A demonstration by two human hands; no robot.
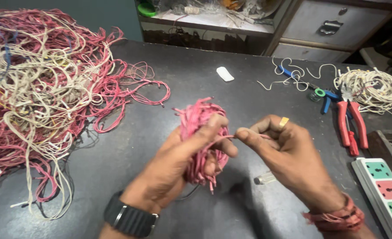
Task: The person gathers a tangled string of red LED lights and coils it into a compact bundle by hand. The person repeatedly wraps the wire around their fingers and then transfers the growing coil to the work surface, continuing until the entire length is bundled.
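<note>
Left hand (182,161) closed around frayed pink wire bundle (202,137) | right hand (288,155) pinched one thin strand (231,136) | matte dark table (196,88) | loose tangled wire heap (41,88) leftward

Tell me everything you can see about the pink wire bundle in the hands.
The pink wire bundle is a bunch of thin pink-red strands, seemingly plastic-coated wire, looped together with cut ends sticking out above and below. The left hand grips it around the middle, thumb across the front, holding it above the dark table. The right hand pinches one strand drawn sideways from it.
</note>
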